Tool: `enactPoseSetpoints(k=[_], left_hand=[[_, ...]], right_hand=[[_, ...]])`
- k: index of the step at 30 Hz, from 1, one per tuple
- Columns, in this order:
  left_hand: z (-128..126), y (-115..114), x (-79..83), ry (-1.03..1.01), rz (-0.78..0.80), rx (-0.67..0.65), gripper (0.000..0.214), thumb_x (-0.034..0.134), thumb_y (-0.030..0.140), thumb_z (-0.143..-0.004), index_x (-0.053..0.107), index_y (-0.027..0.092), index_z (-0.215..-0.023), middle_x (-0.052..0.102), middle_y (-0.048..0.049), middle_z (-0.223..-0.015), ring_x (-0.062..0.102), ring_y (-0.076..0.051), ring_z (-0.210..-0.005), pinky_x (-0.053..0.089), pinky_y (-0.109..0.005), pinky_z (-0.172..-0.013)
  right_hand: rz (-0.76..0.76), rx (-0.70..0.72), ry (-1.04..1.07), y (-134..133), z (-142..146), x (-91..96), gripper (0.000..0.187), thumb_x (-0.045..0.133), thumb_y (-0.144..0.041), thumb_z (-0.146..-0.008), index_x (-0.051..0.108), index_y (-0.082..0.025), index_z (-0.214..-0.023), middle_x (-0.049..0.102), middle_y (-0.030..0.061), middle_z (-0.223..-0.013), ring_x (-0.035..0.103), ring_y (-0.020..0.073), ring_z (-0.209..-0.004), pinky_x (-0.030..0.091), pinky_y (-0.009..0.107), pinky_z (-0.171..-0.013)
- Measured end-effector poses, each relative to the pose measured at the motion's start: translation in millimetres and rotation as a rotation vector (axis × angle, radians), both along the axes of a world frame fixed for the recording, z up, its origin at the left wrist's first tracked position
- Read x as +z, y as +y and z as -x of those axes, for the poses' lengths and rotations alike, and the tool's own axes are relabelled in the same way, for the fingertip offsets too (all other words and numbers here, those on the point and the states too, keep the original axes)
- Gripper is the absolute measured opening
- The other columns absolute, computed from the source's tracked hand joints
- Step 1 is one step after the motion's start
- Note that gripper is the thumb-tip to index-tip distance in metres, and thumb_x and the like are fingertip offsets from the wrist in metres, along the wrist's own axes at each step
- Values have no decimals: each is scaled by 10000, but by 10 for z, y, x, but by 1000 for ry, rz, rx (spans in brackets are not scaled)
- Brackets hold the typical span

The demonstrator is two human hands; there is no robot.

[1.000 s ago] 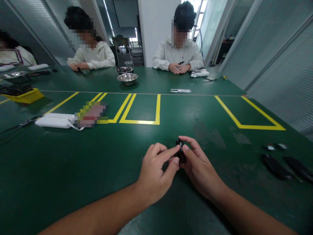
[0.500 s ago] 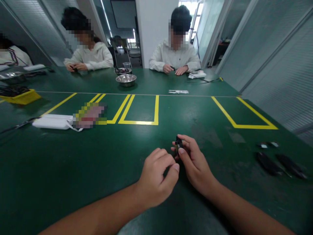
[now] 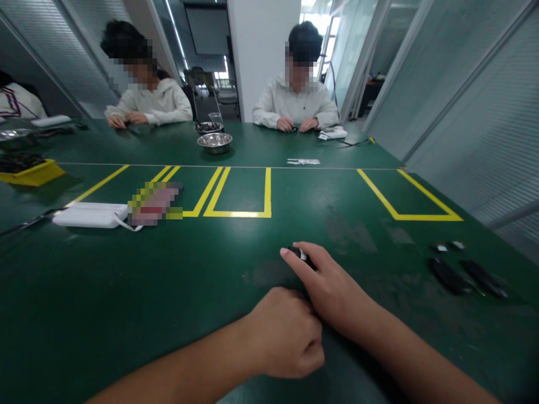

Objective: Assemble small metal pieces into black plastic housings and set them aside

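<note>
My right hand point(image 3: 332, 283) is closed around a small black object point(image 3: 309, 261) with a light-coloured band, and its thumb lies along the near side. Most of that object is hidden by the fingers, and its kind does not show. Just below, my left hand point(image 3: 290, 331) is curled into a fist, its knuckles up against the underside of my right hand. Whatever the left fingers may hold is out of sight.
Two black oblong items point(image 3: 448, 275) lie at the right, beside small silvery pieces point(image 3: 440, 247). A white power strip point(image 3: 90, 215) and yellow bin point(image 3: 36, 174) stand left. Past the table's seam are steel bowls point(image 3: 214, 143), paper strips point(image 3: 303, 161) and co-workers point(image 3: 295, 104) seated.
My left hand has moved down and right and closed into a fist under my right hand. The right hand has turned palm-down, tipping the black object over. The view has shifted slightly.
</note>
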State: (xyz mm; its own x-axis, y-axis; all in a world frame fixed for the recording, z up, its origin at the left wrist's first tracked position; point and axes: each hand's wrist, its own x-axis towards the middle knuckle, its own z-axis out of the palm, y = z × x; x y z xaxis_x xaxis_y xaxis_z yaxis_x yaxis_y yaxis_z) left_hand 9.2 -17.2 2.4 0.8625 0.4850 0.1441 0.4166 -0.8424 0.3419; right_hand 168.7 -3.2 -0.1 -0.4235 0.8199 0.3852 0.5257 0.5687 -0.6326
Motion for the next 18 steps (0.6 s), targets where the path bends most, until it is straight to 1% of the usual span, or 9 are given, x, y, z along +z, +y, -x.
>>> enactPoseSetpoints(k=[3, 5, 7, 9, 11, 12, 14, 16, 18], left_hand=[[-8, 1, 7, 44, -26, -19, 196, 617, 296, -743, 685, 194, -591, 665, -48, -565, 586, -206, -532, 429, -337, -517], [-7, -4, 12, 68, -25, -13, 210, 613, 301, -750, 678, 191, -583, 656, -48, -564, 582, -205, -531, 430, -337, -519], [-4, -9, 17, 75, -21, -12, 214, 607, 302, -755, 669, 190, -583, 652, -45, -574, 576, -201, -538, 431, -331, -525], [-1, -11, 20, 72, -16, -12, 205, 602, 297, -757, 663, 190, -593, 650, -39, -589, 569, -193, -548, 432, -321, -535], [2, -10, 21, 72, -17, -10, 203, 592, 291, -762, 652, 189, -598, 646, -32, -596, 561, -183, -548, 428, -310, -537], [4, -9, 22, 74, -19, -10, 207, 583, 290, -768, 645, 188, -599, 644, -27, -599, 557, -179, -546, 424, -306, -534], [7, -8, 25, 78, -28, -11, 220, 562, 293, -782, 630, 187, -601, 642, -19, -608, 554, -176, -547, 416, -300, -528], [10, -9, 29, 80, -35, -11, 230, 545, 294, -793, 618, 188, -603, 640, -11, -616, 554, -175, -551, 411, -298, -524], [12, -12, 33, 82, -36, -7, 238, 537, 297, -797, 607, 189, -597, 634, -6, -615, 555, -175, -553, 408, -299, -523]], right_hand=[[-29, 3, -46, -30, -54, 33, 564, 492, -125, -937, 481, -366, -1447, 551, 74, -1384, 499, 316, -1239, 397, 539, -1063], [-46, -31, -81, -42, -132, 60, 587, 473, -97, -921, 485, -362, -1445, 563, 78, -1366, 516, 315, -1213, 419, 528, -1044], [-67, -97, -146, -33, -270, 102, 605, 431, -75, -906, 491, -347, -1444, 561, 93, -1350, 524, 319, -1196, 436, 530, -1020], [-98, -201, -250, 2, -490, 173, 604, 388, -69, -893, 506, -301, -1438, 558, 130, -1319, 530, 330, -1181, 444, 541, -999], [-115, -340, -371, 56, -797, 273, 542, 385, -119, -905, 533, -217, -1416, 569, 178, -1264, 548, 339, -1144, 455, 529, -983], [-127, -419, -446, 85, -981, 328, 516, 389, -144, -907, 543, -176, -1399, 592, 196, -1198, 574, 333, -1082, 476, 512, -951], [-81, -621, -656, 139, -1391, 426, 479, 386, -176, -926, 540, -121, -1376, 622, 227, -1121, 604, 329, -1008, 497, 478, -891], [5, -811, -820, 182, -1829, 478, 481, 383, -208, -939, 506, -62, -1380, 624, 270, -1119, 615, 335, -995, 492, 433, -859], [190, -1000, -953, 214, -2250, 469, 503, 351, -265, -961, 469, -86, -1416, 632, 280, -1085, 640, 313, -891, 491, 387, -759]])
